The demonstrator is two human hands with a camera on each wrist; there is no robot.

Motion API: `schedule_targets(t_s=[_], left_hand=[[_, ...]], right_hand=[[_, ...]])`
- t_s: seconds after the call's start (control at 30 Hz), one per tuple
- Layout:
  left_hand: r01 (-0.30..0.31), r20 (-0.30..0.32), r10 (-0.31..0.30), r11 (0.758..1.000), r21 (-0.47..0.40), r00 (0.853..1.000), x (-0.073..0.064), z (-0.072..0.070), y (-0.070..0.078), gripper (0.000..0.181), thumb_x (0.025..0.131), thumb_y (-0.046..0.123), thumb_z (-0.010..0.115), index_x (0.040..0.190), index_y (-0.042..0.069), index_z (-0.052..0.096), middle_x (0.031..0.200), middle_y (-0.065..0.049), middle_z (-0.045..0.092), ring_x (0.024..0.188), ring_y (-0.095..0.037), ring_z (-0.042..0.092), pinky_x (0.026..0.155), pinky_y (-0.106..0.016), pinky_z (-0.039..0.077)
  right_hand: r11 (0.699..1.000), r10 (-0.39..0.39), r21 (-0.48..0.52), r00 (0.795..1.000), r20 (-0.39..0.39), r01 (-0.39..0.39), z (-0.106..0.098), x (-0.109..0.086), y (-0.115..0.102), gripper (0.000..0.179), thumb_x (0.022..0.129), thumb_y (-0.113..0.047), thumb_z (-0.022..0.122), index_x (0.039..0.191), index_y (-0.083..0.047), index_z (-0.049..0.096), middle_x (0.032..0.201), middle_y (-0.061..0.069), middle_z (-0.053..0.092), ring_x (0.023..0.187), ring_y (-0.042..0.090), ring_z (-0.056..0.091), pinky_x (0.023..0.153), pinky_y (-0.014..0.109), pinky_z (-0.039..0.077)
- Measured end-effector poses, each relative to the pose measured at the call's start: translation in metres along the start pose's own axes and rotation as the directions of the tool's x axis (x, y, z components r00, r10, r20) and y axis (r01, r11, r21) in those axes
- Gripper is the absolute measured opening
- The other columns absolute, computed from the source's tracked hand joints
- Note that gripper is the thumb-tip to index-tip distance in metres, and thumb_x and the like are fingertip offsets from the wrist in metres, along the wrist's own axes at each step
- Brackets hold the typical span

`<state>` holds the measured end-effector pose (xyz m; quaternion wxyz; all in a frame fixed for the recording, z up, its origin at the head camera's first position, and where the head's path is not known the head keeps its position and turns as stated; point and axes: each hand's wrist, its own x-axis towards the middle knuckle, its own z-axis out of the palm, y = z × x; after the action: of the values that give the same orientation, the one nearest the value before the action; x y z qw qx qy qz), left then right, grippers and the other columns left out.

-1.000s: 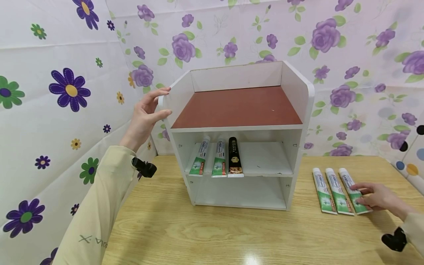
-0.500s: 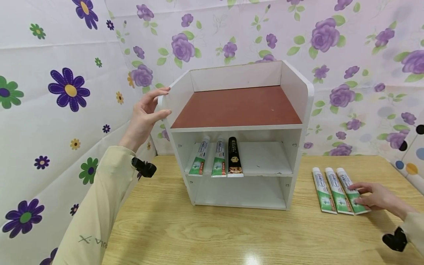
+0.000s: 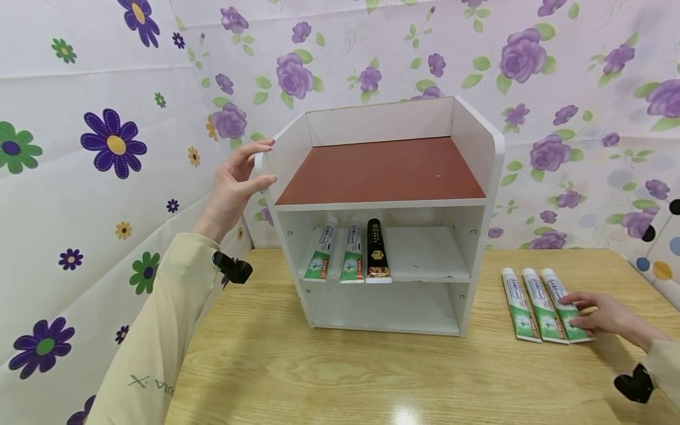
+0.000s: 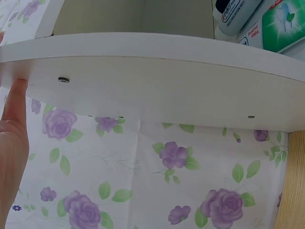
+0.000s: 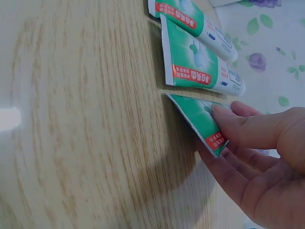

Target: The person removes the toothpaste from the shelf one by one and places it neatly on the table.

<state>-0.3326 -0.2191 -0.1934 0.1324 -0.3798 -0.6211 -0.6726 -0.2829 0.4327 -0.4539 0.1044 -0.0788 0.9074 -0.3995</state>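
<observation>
Rightmost tube (image 3: pixel 564 313) shifted left, between thumb, fingers of right hand (image 3: pixel 611 317).

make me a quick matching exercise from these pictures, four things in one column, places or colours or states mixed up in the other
Column one
1. left hand
2. top panel
3. right hand
4. black tube

Column two
a. grips the end tube of three on the table
b. lies beside two green-and-white tubes
c. holds the upper side of the white shelf unit
d. reddish brown

Right pairs: 1-c, 2-d, 3-a, 4-b
</observation>
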Motion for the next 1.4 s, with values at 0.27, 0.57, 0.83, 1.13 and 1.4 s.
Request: schedule_targets(t_s=[0.27,0.57,0.83,1.13,1.4], left_hand=[[0.01,-0.001,-0.01,1.0,-0.007,1.0,0.0,-0.001,-0.001,0.045,0.079,-0.018,0.056,0.116,0.008,0.058,0.135,-0.01,0.039,0.126,-0.022,0.029,0.083,-0.029,0.043],[0.015,0.004,-0.015,1.0,-0.004,1.0,0.001,-0.001,-0.001,0.044,0.079,-0.017,0.057,0.116,0.008,0.058,0.135,-0.01,0.039,0.127,-0.019,0.027,0.089,-0.03,0.039],[0.023,0.006,-0.023,1.0,-0.001,1.0,0.001,0.0,0.0,0.044,0.079,-0.017,0.057,0.116,0.008,0.058,0.136,-0.011,0.037,0.126,-0.022,0.029,0.084,-0.029,0.042],[0.024,0.003,-0.024,1.0,-0.007,1.0,0.0,0.0,0.0,0.044,0.079,-0.017,0.057,0.116,0.008,0.058,0.137,-0.013,0.036,0.125,-0.024,0.031,0.08,-0.028,0.044],[0.038,-0.001,-0.038,0.999,0.001,0.999,-0.001,-0.001,0.002,0.044,0.08,-0.015,0.058,0.117,0.009,0.058,0.137,-0.009,0.037,0.124,-0.024,0.031,0.081,-0.028,0.044]], right_hand=[[0.998,-0.044,0.041,0.999,-0.006,0.044,0.002,-0.001,0.006,0.046,0.08,-0.008,0.068,0.117,0.012,0.049,0.115,0.043,0.036,0.097,0.041,0.048,0.057,0.034,0.047],[0.996,-0.013,0.09,0.999,-0.04,0.016,0.004,-0.001,0.012,0.052,0.076,-0.003,0.069,0.119,0.016,0.045,0.114,0.039,0.039,0.087,0.029,0.054,0.056,0.036,0.048],[1.0,-0.013,-0.028,0.992,-0.123,0.009,0.002,-0.001,0.017,0.052,0.081,-0.014,0.068,0.117,0.017,0.046,0.11,0.036,0.046,0.093,0.044,0.05,0.066,0.038,0.049],[0.994,-0.107,-0.047,0.961,-0.253,0.099,0.006,0.003,-0.019,0.05,0.088,-0.026,0.06,0.122,0.009,0.047,0.11,0.026,0.052,0.087,0.024,0.058,0.064,0.041,0.05],[0.979,-0.188,0.021,0.944,-0.272,0.201,0.02,0.001,-0.086,0.04,0.09,-0.027,0.057,0.122,-0.004,0.052,0.105,0.006,0.061,0.08,0.012,0.062,0.065,0.029,0.05]])
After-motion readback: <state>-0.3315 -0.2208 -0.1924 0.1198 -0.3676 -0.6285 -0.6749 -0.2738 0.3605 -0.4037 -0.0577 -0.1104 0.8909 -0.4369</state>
